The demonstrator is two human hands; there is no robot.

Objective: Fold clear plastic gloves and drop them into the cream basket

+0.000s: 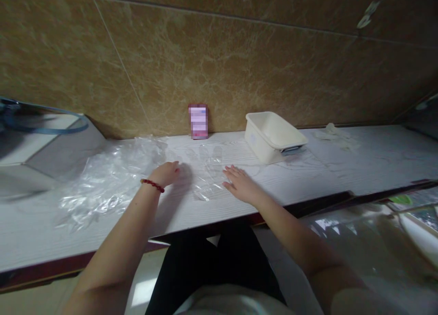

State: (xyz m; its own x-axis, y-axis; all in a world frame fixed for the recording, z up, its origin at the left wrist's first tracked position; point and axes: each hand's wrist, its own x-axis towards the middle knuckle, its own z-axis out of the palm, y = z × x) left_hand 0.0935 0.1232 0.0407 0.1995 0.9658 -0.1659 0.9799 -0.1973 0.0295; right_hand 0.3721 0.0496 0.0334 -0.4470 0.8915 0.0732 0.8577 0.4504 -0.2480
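My left hand (165, 173), with a red bead bracelet at its wrist, is at the right end of a crumpled heap of clear plastic bags (112, 178). Its fingers are curled together, and whatever may be between them is hidden. A flat clear plastic bag (208, 180) lies on the white wood-grain table in front of me, between my hands. At that bag's right edge my right hand (242, 185) rests palm down, its fingers stretched out and slightly apart, with nothing in them.
A phone (198, 122) with a lit, blurred screen leans against the brown marbled wall (212, 64). Right of it stands a cream plastic bin (262, 144). Pale crumpled scraps (337, 135) lie farther right. At the left is a white box-like stand (65, 146) with a blue strap (51, 131).
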